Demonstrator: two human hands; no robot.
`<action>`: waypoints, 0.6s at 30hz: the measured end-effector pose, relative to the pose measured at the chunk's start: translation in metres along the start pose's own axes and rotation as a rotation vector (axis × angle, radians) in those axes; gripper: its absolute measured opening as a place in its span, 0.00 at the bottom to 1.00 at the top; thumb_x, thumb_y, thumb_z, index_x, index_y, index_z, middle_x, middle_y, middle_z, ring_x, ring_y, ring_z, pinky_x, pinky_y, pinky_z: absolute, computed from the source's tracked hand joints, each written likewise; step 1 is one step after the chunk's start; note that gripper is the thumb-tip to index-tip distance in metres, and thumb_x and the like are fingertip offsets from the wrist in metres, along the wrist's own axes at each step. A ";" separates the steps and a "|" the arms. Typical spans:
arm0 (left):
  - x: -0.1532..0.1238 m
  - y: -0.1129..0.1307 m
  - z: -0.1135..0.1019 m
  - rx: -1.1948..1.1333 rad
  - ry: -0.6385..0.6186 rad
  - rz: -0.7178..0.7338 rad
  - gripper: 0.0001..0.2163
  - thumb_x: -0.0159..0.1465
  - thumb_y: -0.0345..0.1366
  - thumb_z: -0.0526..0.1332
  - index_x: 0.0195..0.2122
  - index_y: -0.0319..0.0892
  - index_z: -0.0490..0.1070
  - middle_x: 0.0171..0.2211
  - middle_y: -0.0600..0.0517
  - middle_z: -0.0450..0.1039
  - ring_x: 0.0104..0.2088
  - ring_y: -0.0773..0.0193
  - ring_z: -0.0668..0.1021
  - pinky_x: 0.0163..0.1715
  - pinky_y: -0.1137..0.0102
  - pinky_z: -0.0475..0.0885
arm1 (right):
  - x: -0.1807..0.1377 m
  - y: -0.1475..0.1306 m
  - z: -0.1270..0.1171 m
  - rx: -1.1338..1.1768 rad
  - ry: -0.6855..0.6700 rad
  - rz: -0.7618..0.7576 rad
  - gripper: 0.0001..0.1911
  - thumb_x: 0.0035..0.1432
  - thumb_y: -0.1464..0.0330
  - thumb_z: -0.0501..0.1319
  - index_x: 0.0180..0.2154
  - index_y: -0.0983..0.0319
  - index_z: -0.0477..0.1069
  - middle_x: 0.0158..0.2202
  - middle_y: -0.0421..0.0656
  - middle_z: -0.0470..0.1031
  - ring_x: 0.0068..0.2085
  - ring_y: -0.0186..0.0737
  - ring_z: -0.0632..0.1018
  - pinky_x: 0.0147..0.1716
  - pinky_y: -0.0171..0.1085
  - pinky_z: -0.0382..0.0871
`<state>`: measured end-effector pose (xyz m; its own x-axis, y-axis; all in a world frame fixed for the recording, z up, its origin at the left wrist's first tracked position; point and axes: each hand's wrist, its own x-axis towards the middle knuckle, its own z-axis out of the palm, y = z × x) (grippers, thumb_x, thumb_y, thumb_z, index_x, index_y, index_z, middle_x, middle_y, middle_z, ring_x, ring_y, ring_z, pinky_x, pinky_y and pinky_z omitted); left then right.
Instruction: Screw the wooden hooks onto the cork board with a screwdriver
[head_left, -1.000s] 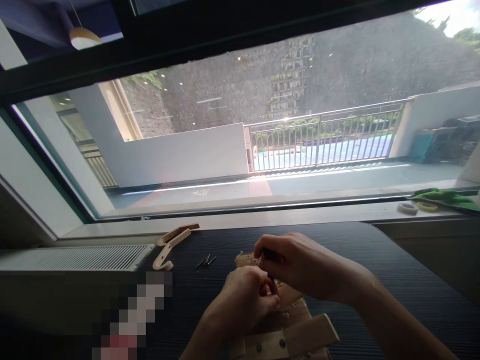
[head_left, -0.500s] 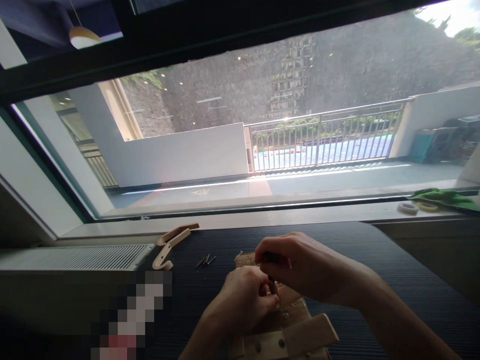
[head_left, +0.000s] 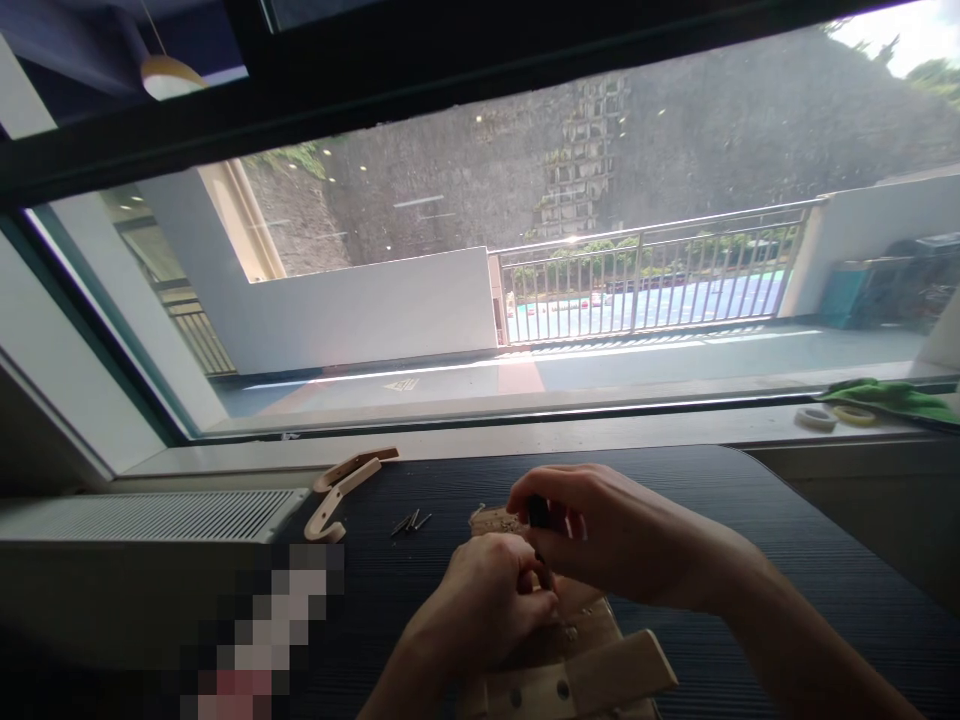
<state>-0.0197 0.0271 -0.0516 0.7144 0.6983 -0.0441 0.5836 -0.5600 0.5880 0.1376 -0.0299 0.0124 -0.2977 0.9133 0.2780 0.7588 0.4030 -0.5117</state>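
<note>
My right hand [head_left: 592, 515] is closed around the dark handle of an upright hand tool [head_left: 538, 511], its fingers wrapped near the top. The tool's kind is hard to make out, as the fingers cover most of it. Just below and to the left, my left hand [head_left: 499, 590] is closed in a pinch by the tool's lower end; what sits between its fingers is hidden. Both hands are over a wooden board [head_left: 592, 625] with wood crumbs on it. Across the near end of the board lies a light wooden piece [head_left: 622, 668] with two dark round holes.
On the dark table [head_left: 705, 500], several thin metal pins or screws [head_left: 411, 522] lie left of the board. Two curved wooden pieces [head_left: 337, 498] rest at the left edge. Tape rolls [head_left: 816, 417] and a green cloth [head_left: 892, 398] are on the windowsill. A radiator [head_left: 165, 515] stands left.
My right fingers have shifted around the tool's handle, which shows more of it and opens a gap between the fingers. My left hand stays in place.
</note>
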 end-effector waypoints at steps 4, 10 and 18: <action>0.001 -0.001 0.002 0.024 0.016 0.016 0.07 0.53 0.36 0.59 0.23 0.40 0.73 0.19 0.57 0.68 0.22 0.71 0.67 0.21 0.74 0.54 | 0.003 -0.003 0.001 -0.009 -0.001 -0.009 0.07 0.59 0.67 0.55 0.37 0.56 0.71 0.26 0.36 0.73 0.26 0.30 0.68 0.25 0.30 0.54; 0.000 -0.001 0.002 0.026 0.010 0.023 0.07 0.53 0.37 0.59 0.23 0.41 0.74 0.20 0.56 0.69 0.23 0.70 0.68 0.21 0.74 0.54 | 0.008 0.001 0.004 -0.115 0.070 0.071 0.09 0.58 0.61 0.56 0.32 0.59 0.68 0.23 0.36 0.71 0.24 0.30 0.66 0.22 0.31 0.50; 0.001 -0.003 0.003 0.037 0.007 0.022 0.08 0.54 0.37 0.59 0.25 0.41 0.74 0.22 0.56 0.71 0.24 0.70 0.69 0.22 0.74 0.55 | 0.002 0.002 0.001 -0.077 0.062 0.059 0.10 0.56 0.65 0.57 0.41 0.56 0.69 0.26 0.36 0.73 0.26 0.31 0.69 0.25 0.31 0.54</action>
<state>-0.0196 0.0281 -0.0558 0.7247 0.6887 -0.0252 0.5817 -0.5917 0.5582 0.1378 -0.0269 0.0112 -0.2170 0.9290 0.2999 0.8168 0.3410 -0.4654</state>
